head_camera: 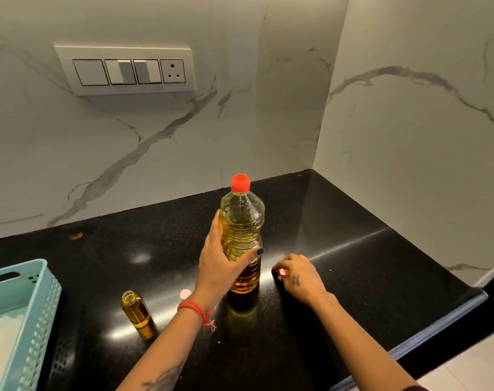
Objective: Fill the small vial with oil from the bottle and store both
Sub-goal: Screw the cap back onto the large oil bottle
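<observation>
My arms are bare, no sleeves showing. Around my left wrist I wear a red braided thread band (193, 307) with loose frayed ends. My left hand (220, 263) has dark teal polish on the thumbnail. My right hand (299, 277) carries a small dark tattoo (295, 280) on its back; a dark tattoo (167, 378) marks my left forearm.

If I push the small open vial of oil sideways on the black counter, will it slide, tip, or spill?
The small vial looks narrow and taller than wide, so a push near its neck would probably tip it. It has no cap and seems nearly full, so tipping would likely spill oil. On the glossy counter, a low push may slide it instead.
</observation>
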Available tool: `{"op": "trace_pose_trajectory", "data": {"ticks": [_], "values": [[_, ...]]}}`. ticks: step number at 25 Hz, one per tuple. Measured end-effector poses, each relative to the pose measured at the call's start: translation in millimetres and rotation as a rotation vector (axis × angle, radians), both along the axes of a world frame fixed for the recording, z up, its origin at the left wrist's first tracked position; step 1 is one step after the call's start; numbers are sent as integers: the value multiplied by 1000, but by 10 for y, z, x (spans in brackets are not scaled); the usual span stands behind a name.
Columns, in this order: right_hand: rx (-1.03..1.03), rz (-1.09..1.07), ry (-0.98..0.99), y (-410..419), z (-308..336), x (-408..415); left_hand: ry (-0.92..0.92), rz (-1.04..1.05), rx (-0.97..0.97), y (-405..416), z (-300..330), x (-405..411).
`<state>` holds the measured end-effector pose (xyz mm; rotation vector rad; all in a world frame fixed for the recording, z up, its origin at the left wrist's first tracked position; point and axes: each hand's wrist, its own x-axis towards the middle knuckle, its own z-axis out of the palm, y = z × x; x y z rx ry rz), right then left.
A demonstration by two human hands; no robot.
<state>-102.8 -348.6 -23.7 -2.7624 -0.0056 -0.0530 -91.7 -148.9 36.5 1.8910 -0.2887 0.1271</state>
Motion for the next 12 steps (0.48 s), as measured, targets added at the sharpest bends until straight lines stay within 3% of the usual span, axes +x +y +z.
{"op": "trace_pose_trajectory", "data": {"ticks": [5, 9, 12], "values": [[199, 20, -86, -73, 257, 103, -7, 23, -13, -36, 9, 37], [470, 155, -286, -7, 1311, 165, -3, 23, 5, -36, 1, 51], [468, 343, -384, 135, 2064, 209, 5, 22, 11, -28, -22, 68]]}}
